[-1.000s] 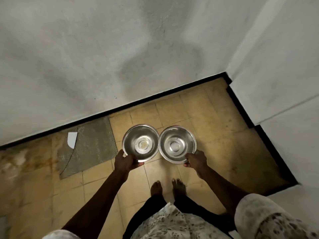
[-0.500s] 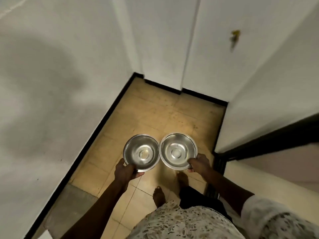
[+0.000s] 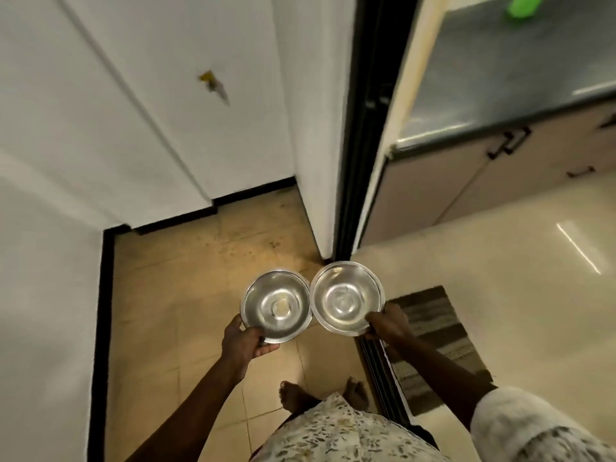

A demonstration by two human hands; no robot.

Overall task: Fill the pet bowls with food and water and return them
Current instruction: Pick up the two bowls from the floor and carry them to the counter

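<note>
At doorway track [image 3: 380, 371]: left hand [image 3: 245, 341], right hand [image 3: 388, 325] gripping touching bowls [image 3: 276, 306]

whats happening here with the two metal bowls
A person is carrying two steel pet bowls, one in each hand: the left hand grips the left bowl, the right hand the right bowl. Both bowls look empty, rims touching. The person stands at a doorway, with a striped mat and kitchen counter beyond.
</note>
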